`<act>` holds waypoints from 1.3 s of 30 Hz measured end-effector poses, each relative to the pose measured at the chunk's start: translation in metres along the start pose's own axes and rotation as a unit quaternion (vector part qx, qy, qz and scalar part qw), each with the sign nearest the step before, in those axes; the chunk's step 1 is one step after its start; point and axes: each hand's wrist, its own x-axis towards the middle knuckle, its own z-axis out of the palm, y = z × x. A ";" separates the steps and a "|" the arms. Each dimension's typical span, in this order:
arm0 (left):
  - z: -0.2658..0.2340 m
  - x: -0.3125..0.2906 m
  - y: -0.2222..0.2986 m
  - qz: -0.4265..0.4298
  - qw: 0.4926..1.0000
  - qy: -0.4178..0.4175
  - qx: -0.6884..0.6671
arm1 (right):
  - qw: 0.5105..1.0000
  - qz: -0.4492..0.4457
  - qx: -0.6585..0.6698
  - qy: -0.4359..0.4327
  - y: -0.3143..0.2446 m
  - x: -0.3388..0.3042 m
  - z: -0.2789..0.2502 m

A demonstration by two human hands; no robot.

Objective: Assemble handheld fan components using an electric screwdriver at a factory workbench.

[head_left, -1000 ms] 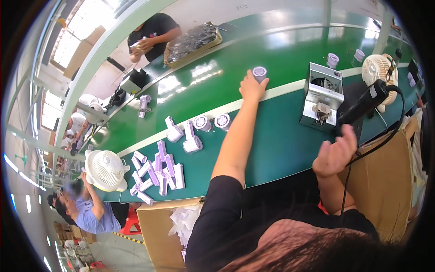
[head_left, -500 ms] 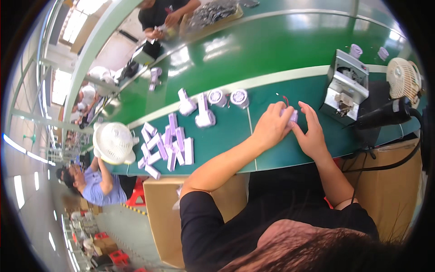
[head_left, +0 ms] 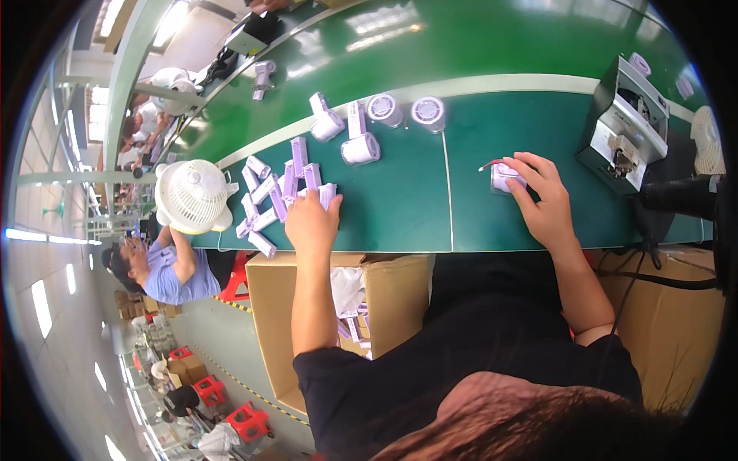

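Lilac casing [head_left: 503, 177] with a red wire is pressed under the right hand [head_left: 546, 203], just left of the grey machine [head_left: 626, 127].
Fingers are curled over it; the left hand [head_left: 311, 223], far left of the machine, pinches a lilac tube [head_left: 327, 196] from the pile [head_left: 273, 196].

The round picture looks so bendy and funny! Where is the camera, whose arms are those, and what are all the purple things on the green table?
The camera sits on a person's head and looks down, so the two arms coming up from the bottom are that person's own. Its wide lens bends straight edges into curves.

The left hand reaches into a pile of lilac handle pieces on the green table. The right hand rests on a small lilac part with a red wire.

Further back stand two round lilac fan heads. A grey metal machine is on the right, a white fan on the left, and a cardboard box sits below the table edge.
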 end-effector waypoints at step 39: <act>-0.001 -0.006 0.139 0.125 0.562 -0.382 -0.723 | 0.993 -0.100 0.057 0.017 0.013 0.005 0.003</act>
